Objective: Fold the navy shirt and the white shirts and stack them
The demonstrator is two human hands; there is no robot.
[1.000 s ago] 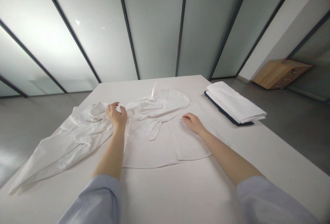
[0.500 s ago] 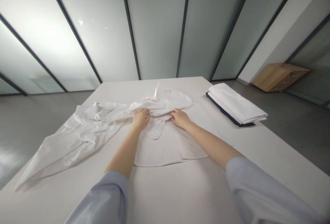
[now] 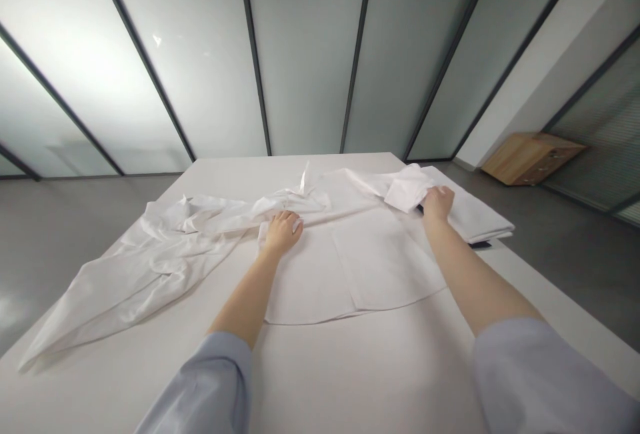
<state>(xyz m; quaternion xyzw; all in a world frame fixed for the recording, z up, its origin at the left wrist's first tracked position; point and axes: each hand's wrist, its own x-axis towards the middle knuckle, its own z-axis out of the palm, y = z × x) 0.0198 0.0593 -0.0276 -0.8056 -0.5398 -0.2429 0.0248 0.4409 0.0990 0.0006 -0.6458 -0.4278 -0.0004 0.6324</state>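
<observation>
Frosted glass backs our white bench [image 3: 380,381], where the shirt [image 3: 350,261] lies partly spread. Our left hand [image 3: 283,233] presses flat on it, and our right hand [image 3: 438,203] pinches its sleeve [image 3: 405,191] above the folded stack [image 3: 480,217]. We judge this mid-spreading; smoothing that sleeve calls for a firm left palm.

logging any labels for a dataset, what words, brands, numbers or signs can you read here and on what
No text can be read anywhere in this view.
The white shirt, pressed by the left hand and gripped by the right hand, shows no tag or print.
The folded white stack, table, wooden cabinet and glass panels show no lettering.
</observation>
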